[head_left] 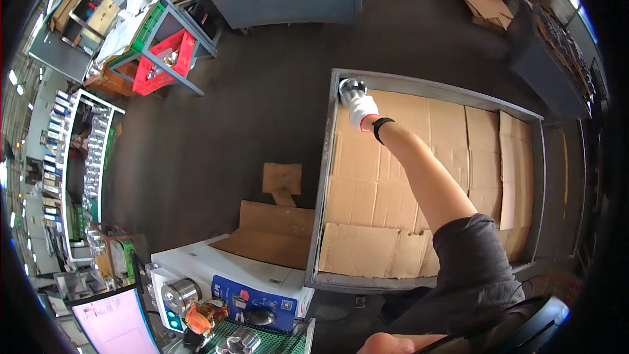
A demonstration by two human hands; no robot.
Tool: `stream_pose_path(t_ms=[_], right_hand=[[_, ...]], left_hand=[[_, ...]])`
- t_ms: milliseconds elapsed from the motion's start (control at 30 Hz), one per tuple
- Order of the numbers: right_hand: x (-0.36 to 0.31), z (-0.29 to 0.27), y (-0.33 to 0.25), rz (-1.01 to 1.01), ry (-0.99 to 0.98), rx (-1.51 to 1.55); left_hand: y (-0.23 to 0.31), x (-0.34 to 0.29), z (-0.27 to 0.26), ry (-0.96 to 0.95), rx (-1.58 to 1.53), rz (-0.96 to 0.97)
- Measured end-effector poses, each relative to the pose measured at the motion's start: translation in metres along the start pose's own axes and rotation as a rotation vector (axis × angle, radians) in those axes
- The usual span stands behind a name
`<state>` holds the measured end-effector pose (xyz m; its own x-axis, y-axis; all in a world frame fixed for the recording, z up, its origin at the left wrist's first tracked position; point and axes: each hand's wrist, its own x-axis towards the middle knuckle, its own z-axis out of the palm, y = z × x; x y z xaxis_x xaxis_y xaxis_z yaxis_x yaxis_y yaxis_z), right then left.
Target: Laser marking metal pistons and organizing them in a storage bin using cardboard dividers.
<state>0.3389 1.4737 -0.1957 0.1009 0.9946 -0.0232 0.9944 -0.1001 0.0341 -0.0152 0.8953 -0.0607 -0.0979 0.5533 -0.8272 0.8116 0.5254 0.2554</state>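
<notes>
— Closest to the lens, at the lower edge?
— Strip of bare skin at bottom centre, likely the left forearm; no left hand visible, so nothing to say of its grip. Beside it, dark sleeve [468, 269] on the right arm.

— And the right hand [360, 108]?
— White-gloved, black wristband [382, 128] just behind the cuff. Stretched out nearly straight toward upper centre of the frame, presumably because that corner lies farthest from the body.

— Holding what?
— Closed around a shiny round metal part [352, 88], fingers wrapped over it from the near side. Tucked right into the upper left corner of the metal tray [325, 177], close against both rim walls; touching the floor of the tray or just above it, cannot tell.

— Why the cardboard sheets [367, 183]?
— Laid flat and overlapping across the whole tray floor, probably as padding between metal and metal. Otherwise bare of parts.

— Around it?
— White machine [216, 265] at lower left, just beside the tray's near corner. Pink-lit screen [114, 321] further left. Green mat [275, 341] with small metal pieces at the bottom edge. Red crate [167, 62] on a rack at upper left, well apart.
</notes>
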Motion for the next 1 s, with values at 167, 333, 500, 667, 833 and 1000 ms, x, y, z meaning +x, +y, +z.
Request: stream_pose_path(t_ms=[167, 333, 500, 667, 833, 1000], right_hand=[[0.025, 0.005, -0.021, 0.235, -0.101, 0.459], [0.01, 0.022, 0.031, -0.06, 0.068, 0.18], [-0.133, 0.029, 0.017, -0.067, -0.104, 0.815], [-0.275, -0.084, 0.037, -0.075, -0.464, 0.622], [-0.396, -0.144, 0.007, -0.611, -0.539, 0.516], [-0.508, -0.198, -0.083, -1.137, -0.658, 0.305]], left_hand=[[-0.001, -0.007, 0.013, 0.012, -0.121, -0.113], [-0.022, -0.039, 0.05, 0.028, -0.253, -0.08], [-0.115, -0.077, 0.11, 0.321, -0.216, 0.344], [-0.105, -0.097, 0.093, 0.171, -1.099, -0.161], [-0.14, -0.143, 0.168, 0.307, -1.351, -0.282], [-0.19, -0.201, 0.332, 0.349, -1.42, -0.27]])
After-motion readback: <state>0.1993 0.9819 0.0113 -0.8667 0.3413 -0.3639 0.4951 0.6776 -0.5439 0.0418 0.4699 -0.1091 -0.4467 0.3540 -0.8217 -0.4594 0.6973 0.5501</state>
